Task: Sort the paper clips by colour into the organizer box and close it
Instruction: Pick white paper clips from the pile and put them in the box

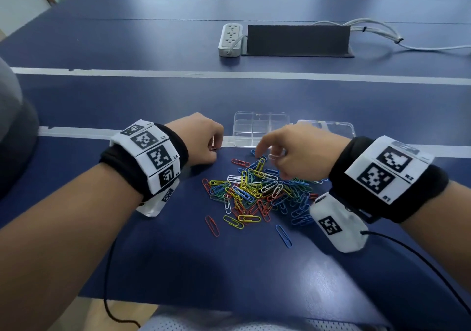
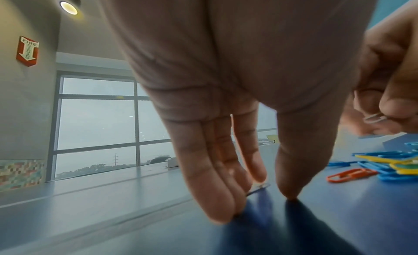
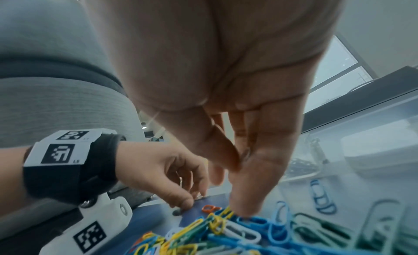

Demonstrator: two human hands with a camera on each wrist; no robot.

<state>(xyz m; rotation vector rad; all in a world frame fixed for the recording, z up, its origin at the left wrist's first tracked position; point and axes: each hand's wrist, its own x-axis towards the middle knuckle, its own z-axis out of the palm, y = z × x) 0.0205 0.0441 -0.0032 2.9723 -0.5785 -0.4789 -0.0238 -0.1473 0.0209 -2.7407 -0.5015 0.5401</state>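
A heap of paper clips (image 1: 257, 193) in red, blue, yellow, green and white lies on the blue table. Behind it stands the clear organizer box (image 1: 260, 129), its lid (image 1: 328, 126) folded open to the right. My left hand (image 1: 216, 149) is at the heap's far left edge, fingertips down on the table, pinching a paper clip (image 2: 257, 188). My right hand (image 1: 267, 154) hovers over the heap's far side and holds a white paper clip (image 1: 274, 156) under its curled fingers, while the index finger (image 3: 246, 201) touches the blue clips.
A white power strip (image 1: 230, 39) and a dark folded card (image 1: 297, 40) sit further back, with white cables (image 1: 382, 33) running off to the right. Single clips, one red (image 1: 212, 225) and one blue (image 1: 283, 236), lie near the front of the heap. A black wrist cable (image 1: 420, 256) trails right.
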